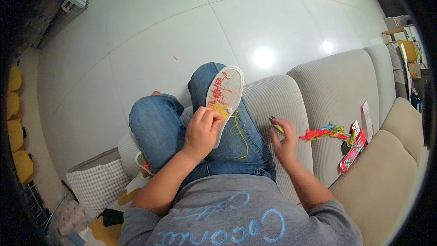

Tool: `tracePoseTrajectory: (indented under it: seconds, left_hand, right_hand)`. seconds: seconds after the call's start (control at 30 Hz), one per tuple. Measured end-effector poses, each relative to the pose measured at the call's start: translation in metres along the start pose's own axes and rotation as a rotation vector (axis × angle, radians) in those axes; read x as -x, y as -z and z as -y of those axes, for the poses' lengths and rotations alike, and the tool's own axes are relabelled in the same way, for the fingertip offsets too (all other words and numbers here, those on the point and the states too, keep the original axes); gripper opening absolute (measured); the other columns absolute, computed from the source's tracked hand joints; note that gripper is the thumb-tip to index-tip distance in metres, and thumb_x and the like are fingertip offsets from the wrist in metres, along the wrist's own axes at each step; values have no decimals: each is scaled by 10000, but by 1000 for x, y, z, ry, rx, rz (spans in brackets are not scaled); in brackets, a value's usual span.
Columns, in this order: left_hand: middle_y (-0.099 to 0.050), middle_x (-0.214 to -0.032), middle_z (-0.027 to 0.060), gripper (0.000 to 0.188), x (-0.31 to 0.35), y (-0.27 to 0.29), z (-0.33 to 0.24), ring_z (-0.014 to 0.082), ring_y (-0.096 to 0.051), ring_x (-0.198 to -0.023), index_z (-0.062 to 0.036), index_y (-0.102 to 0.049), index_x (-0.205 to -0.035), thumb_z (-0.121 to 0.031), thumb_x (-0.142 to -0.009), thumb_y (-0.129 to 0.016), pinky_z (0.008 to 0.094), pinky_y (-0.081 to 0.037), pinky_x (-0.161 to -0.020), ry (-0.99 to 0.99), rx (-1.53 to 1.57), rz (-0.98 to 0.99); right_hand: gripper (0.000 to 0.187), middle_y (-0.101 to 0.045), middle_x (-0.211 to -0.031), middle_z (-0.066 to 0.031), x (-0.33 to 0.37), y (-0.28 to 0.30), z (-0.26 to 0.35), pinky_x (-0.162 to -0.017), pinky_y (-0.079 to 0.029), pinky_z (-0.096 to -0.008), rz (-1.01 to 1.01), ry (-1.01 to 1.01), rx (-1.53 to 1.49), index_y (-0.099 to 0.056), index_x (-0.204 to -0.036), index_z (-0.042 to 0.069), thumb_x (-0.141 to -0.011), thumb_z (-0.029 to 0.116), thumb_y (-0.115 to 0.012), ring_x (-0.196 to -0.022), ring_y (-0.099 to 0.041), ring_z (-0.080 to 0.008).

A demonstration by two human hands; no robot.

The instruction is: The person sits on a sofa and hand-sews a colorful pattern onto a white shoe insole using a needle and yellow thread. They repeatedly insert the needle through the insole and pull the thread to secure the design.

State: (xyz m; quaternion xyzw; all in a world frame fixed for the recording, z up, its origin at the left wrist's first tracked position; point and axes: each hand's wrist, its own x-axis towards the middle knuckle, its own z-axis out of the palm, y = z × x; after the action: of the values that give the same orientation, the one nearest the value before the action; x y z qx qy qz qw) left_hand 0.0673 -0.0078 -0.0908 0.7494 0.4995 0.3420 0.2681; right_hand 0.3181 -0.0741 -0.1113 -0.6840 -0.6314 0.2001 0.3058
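A pale insole [231, 88] with red and yellow cross-stitching lies along my raised thigh, its rounded end pointing away from me. My left hand [202, 131] is closed at its yellow-stitched middle, thumb and fingers pinched together over the edge. A loose yellow thread [246, 142] runs from beside those fingertips and curls down over my jeans. Off to the right, above the sofa seat, my right hand [286, 142] is curled around a small yellow-and-dark tool [277, 126] that looks like thread snips. Its fingers hide part of the tool.
On the sofa [268, 95] to my right lie bundled coloured threads [325, 133] and a red patterned packet [353, 157]. Another stitched insole [144, 163] shows by my left hip, near a checked cushion [100, 184]. A red thread scrap [175, 58] lies on the tiled floor.
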Motion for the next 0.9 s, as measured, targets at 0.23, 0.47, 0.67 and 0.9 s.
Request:
tracePoseTrajectory:
  seconds: [0.23,0.47,0.67,0.9]
  left_hand:
    - [-526,-872,113,216,-6,8,-1,216,-560,-731,-24,-535,-964,-5,-770,-627,297,-474,-621,107,201,98]
    - [-538,-829,84,260,-7,6,-1,173,-558,-640,-35,-567,-953,-42,-729,-700,270,-469,-575,29,120,62]
    - [-540,-776,73,135,-10,3,2,174,-553,-602,-23,-580,-835,-52,-751,-682,279,-456,-551,19,103,53]
    - [-526,-761,61,74,-19,16,3,139,-512,-626,-16,-574,-818,-55,-796,-632,253,-424,-578,190,321,165]
  right_hand:
    - [438,-524,-1011,-156,-4,-1,-44,-845,-418,-416,26,-12,266,-534,-1071,50,-665,31,-696,-958,-497,-347]
    - [357,-541,-922,-147,2,8,-44,-816,-421,-423,228,-92,294,-533,-983,52,-666,60,-696,-930,-503,-347]
    - [307,-555,-886,-146,-1,4,-54,-758,-454,-412,217,-149,205,-526,-966,37,-697,45,-674,-859,-546,-323]
    - [309,-605,-984,-170,-15,16,-10,-748,-505,-341,308,-164,-254,-463,-1085,15,-832,86,-627,-881,-627,-255]
